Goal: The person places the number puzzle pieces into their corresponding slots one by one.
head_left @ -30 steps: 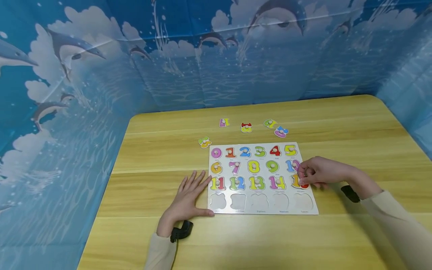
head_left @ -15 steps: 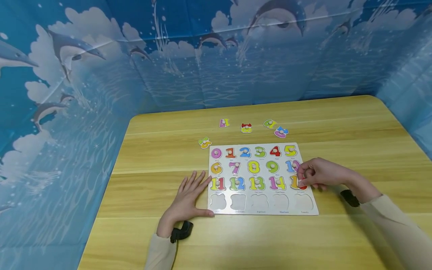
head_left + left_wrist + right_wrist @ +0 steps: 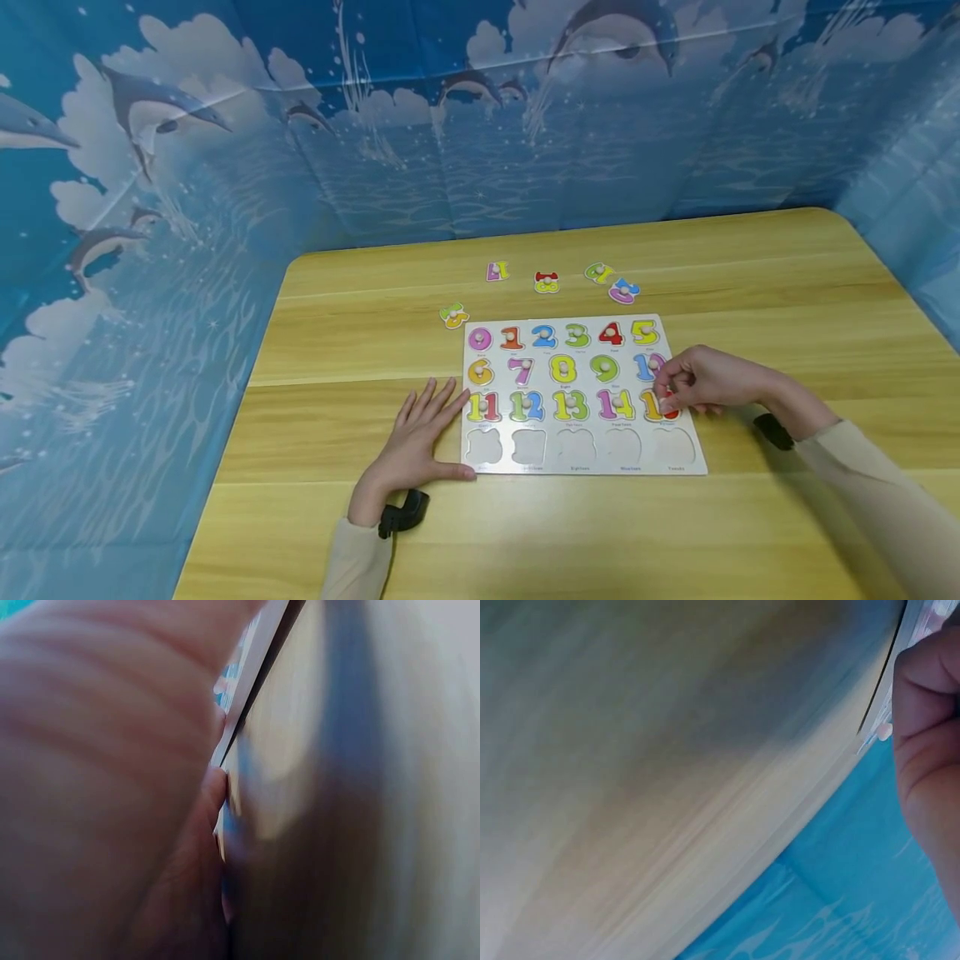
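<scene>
A white number puzzle board (image 3: 552, 454) lies on the table, its upper slots filled with coloured knobbed numbers and its bottom row showing bare recesses. My right hand (image 3: 712, 379) pinches the orange-and-red 15 puzzle piece (image 3: 650, 406) at the right end of the third row; the fingers partly cover it. Flat on the table with fingers spread, my left hand (image 3: 412, 446) touches the board's left edge with its thumb and index finger. The left wrist view is mostly filled by that hand (image 3: 105, 795). In the right wrist view the curled right hand (image 3: 930, 727) hides the piece.
Beyond the board lie several loose number pieces: a green-and-orange one (image 3: 453, 316), a purple-and-yellow one (image 3: 497, 271), a red-and-yellow 18 (image 3: 547, 283), a green-and-yellow one (image 3: 598, 272) and a purple-and-blue one (image 3: 624, 292). A dolphin-print curtain (image 3: 480, 183) hangs behind the wooden table (image 3: 337, 333).
My right hand has shifted slightly left with the 15 piece, which now sits closer over its place in the third row. The left hand has stayed still.
</scene>
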Motion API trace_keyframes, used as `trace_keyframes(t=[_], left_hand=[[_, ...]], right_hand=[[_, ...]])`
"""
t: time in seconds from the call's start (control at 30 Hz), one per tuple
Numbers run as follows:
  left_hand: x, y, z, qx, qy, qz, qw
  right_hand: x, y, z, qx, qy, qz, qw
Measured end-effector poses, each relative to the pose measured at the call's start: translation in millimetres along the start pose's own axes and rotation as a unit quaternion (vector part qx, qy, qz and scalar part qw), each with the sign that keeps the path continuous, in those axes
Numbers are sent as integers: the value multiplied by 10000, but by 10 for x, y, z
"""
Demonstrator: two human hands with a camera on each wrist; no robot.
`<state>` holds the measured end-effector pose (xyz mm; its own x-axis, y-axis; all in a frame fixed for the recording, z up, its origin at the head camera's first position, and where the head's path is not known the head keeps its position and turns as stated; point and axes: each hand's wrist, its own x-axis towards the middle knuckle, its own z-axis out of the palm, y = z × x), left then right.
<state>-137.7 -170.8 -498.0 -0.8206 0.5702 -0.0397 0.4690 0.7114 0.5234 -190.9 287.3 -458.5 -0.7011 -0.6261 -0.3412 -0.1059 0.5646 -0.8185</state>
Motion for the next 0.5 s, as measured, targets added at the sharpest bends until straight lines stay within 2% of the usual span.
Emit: trace_keyframes(t=[0.3,0.5], left_hand=[[13,-7,12,28,-141,-136,9998],[11,-3,4,8,-148,-178,9997]], right_hand=[[-6,-20,-17,-460,79,-119,9988],[-1,-32,-13,-402,57,65,9992]])
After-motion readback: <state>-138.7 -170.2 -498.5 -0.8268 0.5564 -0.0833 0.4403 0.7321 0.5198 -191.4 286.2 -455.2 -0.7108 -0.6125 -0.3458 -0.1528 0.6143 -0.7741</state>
